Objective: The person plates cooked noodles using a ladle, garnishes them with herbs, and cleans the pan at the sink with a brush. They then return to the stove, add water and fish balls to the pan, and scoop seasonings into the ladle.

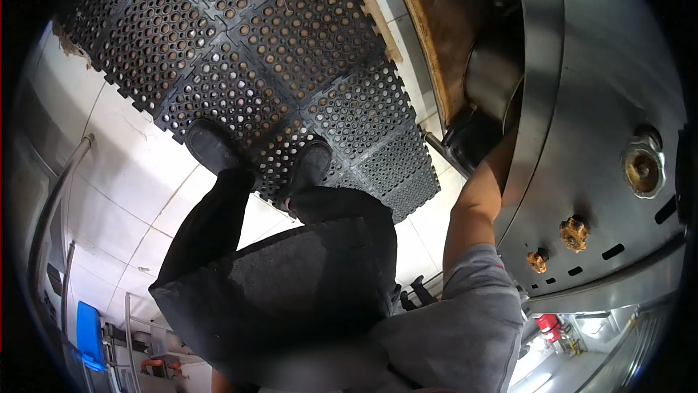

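Note:
My right forearm reaches into a dark opening below a stainless steel front panel (574, 102). The panel's edge hides my right hand, so what it holds or touches is not visible. Beside the forearm are a round metal vessel (494, 73) and a black object (472, 138) that I cannot make out. A brown, worn surface (451, 22) lines the opening. My left hand is outside the frame. A dark apron (291, 284) covers my front.
Black perforated mats (283, 44) lie under my dark shoes (309, 164) on white floor tiles (145, 189). Several knobs (643, 167) project from the panel. A metal rail (54, 211) stands at the left, above a blue object (89, 335). A red object (548, 327) shows at lower right.

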Available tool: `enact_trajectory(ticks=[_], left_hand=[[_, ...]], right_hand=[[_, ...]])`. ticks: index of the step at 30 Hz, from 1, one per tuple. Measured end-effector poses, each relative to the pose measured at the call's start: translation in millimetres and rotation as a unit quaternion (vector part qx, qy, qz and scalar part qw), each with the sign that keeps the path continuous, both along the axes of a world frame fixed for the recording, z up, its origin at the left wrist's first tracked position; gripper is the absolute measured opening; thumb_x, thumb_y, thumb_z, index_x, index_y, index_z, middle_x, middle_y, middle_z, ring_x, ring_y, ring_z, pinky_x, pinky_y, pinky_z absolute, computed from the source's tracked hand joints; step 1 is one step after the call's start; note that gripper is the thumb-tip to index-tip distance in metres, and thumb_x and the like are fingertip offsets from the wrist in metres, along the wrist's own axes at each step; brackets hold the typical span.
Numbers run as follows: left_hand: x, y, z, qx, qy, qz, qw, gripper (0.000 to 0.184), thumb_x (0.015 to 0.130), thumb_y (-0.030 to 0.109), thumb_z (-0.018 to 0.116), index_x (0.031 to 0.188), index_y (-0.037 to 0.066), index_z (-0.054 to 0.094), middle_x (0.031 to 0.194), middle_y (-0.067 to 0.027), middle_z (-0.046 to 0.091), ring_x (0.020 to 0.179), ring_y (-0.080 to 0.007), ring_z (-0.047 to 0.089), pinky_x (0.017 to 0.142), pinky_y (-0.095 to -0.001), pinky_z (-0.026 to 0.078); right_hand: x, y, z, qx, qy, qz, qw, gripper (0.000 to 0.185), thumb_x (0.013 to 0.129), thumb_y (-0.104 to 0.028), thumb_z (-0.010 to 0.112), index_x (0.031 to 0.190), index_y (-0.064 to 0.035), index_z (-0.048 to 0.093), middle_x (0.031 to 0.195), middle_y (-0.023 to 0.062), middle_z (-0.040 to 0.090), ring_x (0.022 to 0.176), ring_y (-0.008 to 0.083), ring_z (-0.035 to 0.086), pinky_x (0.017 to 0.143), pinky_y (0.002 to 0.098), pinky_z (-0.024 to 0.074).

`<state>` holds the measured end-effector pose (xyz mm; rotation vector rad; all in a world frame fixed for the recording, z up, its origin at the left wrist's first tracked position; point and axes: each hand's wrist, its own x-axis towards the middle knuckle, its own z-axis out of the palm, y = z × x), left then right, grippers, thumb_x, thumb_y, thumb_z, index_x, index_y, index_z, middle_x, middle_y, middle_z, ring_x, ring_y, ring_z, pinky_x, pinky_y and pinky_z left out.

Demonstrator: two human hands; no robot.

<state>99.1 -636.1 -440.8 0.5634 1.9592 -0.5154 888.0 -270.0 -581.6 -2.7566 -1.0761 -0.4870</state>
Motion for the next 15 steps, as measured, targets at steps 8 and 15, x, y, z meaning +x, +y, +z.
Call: enact_trajectory(ticks=[8, 15], left_hand=[[7, -3, -1, 0.012, 0.004, 0.008, 1.0, 0.029, 0.094, 0.027, 0.063, 0.09, -0.002, 0.058, 0.077, -0.011, 0.063, 0.067, -0.0209, 0.062, 0.06, -0.0369, 0.053], [17, -1, -28, 0.024, 0.004, 0.004, 1.0, 0.029, 0.094, 0.027, 0.063, 0.09, -0.002, 0.058, 0.077, -0.011, 0.063, 0.068, -0.0209, 0.062, 0.06, -0.0369, 0.053]], right_hand=[[-19, -24, 2, -0.015, 0.011, 0.004, 1.0, 0.025, 0.089, -0.022, 0.059, 0.101, -0.0003, 0.063, 0.097, 0.0222, 0.069, 0.096, 0.036, 0.065, 0.084, 0.0424, 0.0482], [-24, -19, -4, -0.021, 0.013, 0.006, 1.0, 0.021, 0.088, -0.018, 0.06, 0.096, 0.0, 0.065, 0.098, 0.0217, 0.069, 0.095, 0.0362, 0.065, 0.083, 0.0427, 0.0482]])
